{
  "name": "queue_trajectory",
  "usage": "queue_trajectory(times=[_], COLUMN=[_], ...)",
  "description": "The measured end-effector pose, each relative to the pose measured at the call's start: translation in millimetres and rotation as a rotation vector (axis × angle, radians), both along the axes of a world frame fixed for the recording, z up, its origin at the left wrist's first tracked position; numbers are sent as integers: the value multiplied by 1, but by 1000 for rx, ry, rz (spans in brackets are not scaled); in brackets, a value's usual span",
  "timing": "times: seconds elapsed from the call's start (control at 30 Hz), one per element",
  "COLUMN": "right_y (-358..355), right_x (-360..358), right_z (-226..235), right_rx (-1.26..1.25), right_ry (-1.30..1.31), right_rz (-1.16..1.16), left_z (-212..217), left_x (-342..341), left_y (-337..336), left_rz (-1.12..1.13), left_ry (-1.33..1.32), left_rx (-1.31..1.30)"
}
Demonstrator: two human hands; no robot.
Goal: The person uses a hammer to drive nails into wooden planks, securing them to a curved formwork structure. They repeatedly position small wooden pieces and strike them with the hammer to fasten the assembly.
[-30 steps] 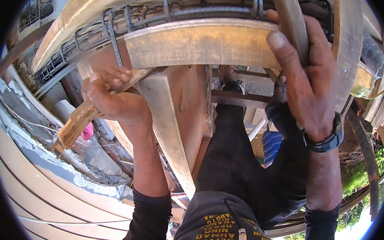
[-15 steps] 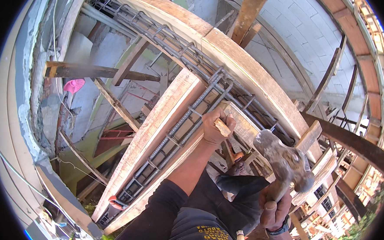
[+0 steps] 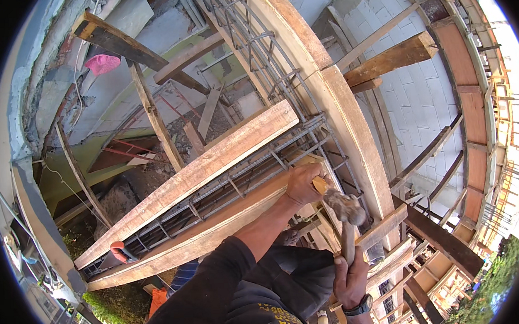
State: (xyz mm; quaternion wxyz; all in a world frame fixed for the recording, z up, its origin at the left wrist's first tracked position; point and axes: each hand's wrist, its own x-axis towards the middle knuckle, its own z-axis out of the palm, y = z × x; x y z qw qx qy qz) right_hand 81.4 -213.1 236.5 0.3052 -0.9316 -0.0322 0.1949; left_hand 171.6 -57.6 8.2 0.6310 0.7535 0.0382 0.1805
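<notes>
Hammer (image 3: 346,218) is in my R grip (image 3: 351,280), fingers wrapped round the handle, head up by my L grip (image 3: 306,183) & right at the wood pc (image 3: 319,186) it has hold of; can't tell if head & pc touch. L grip closed tight on the pc, one end poking out twd the hammer. Both grips out in front of me, L just beside the rebar cage (image 3: 235,187), which runs btwn near board (image 3: 187,239) & far board (image 3: 190,180). Orange-and-black thing (image 3: 122,252) at cage's L end, kind unclear
</notes>
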Motion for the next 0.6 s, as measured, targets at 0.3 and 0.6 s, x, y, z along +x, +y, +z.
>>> queue_trajectory(times=[0.3, 0.6], right_y=[9, -2], right_x=[-10, -60], right_z=[3, 1], right_rx=[-28, 217], right_ry=[210, 69], right_rz=[-117, -273], left_z=[-1, 19], left_x=[-13, -65], left_y=[8, 24], left_rz=[-35, 160], left_ry=[123, 389], left_rx=[127, 405])
